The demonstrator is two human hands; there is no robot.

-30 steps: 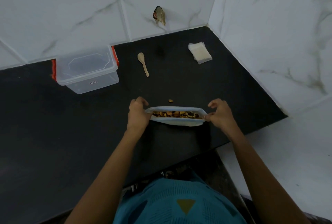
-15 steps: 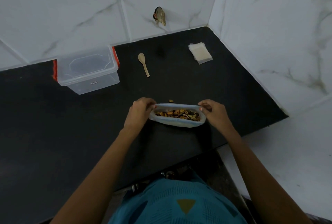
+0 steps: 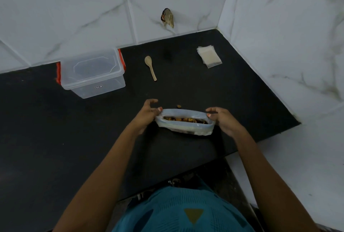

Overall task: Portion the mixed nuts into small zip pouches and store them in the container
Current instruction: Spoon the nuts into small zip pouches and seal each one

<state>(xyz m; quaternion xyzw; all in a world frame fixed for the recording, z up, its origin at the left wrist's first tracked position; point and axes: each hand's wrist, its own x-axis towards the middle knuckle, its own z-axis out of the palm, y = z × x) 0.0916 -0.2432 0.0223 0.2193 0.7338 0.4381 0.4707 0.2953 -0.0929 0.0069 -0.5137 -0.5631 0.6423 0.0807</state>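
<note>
A clear plastic bag of mixed nuts (image 3: pixel 186 126) stands on the black counter (image 3: pixel 55 138) in front of me, its mouth spread open with brown nuts showing inside. My left hand (image 3: pixel 147 114) pinches the left end of the bag's rim. My right hand (image 3: pixel 223 119) pinches the right end. A stack of small zip pouches (image 3: pixel 209 57) lies at the back right. A clear lidded container (image 3: pixel 92 72) with red clips sits at the back left. A small wooden spoon (image 3: pixel 150 67) lies between them.
One loose nut (image 3: pixel 179 106) lies on the counter just behind the bag. White marble-look tile walls close the back and right sides. The counter's front edge runs diagonally near my body. Something small and brown (image 3: pixel 167 17) sticks to the back wall.
Both hands keep hold of the bag's rim. The mouth widened half a second ago and has now narrowed into a longer slit, with my hands a little farther apart.
</note>
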